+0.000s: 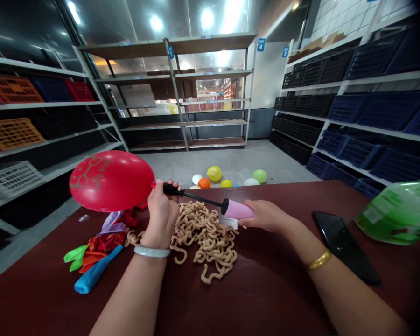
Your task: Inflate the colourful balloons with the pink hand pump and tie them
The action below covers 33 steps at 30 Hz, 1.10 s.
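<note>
My left hand (pixel 161 205) is closed around the black end of a hand balloon pump, with the neck of an inflated red balloon (pixel 114 179) at its thumb. The balloon bears a printed pattern and points out to the left. My right hand (pixel 264 214) grips the pump's pink barrel (pixel 238 209). Between the hands the black pump rod (pixel 205 199) is drawn out. Below them lies a heap of beige curly pieces (pixel 205 233). Left of my left wrist are limp balloons: a blue one (pixel 98 270), a green one (pixel 76 255) and a purple one (pixel 112 224).
On the dark red table (pixel 266 289), a black phone (pixel 345 242) and a green plastic pouch (pixel 399 212) lie at the right. Several small inflated balloons (pixel 214 173) rest beyond the far edge. Racks (pixel 175 93) and shelves of crates (pixel 366 112) surround the room.
</note>
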Each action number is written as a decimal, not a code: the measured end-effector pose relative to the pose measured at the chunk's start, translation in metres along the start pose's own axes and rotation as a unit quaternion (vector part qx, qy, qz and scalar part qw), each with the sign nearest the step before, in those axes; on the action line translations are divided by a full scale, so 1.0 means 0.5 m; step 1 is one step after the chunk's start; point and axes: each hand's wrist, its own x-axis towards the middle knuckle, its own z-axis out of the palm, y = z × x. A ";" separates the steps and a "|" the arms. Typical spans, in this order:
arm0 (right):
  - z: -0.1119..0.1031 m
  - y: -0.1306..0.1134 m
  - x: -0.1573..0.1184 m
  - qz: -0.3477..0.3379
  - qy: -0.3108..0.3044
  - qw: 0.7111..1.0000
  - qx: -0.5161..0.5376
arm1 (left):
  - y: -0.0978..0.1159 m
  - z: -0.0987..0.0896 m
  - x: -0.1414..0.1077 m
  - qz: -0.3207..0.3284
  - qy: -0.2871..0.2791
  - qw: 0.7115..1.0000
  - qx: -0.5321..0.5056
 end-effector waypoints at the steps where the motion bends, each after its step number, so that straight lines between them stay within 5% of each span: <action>1: -0.001 0.000 -0.001 -0.002 0.000 1.000 -0.003 | -0.002 0.002 -0.002 0.000 -0.003 1.000 -0.003; 14: 0.018 -0.054 -0.007 -0.010 0.031 0.999 0.025 | -0.123 0.051 -0.159 -0.069 -0.093 0.993 0.016; 19: 0.016 -0.047 -0.001 -0.009 0.011 0.998 0.055 | -0.101 0.043 -0.118 -0.051 -0.074 0.995 0.032; 27: -0.010 -0.006 -0.007 -0.007 -0.050 0.992 0.117 | -0.004 -0.006 0.005 -0.012 0.002 1.000 0.018; 33: -0.009 -0.003 -0.007 -0.004 -0.033 0.997 0.063 | -0.037 0.003 -0.016 -0.026 -0.009 1.000 0.009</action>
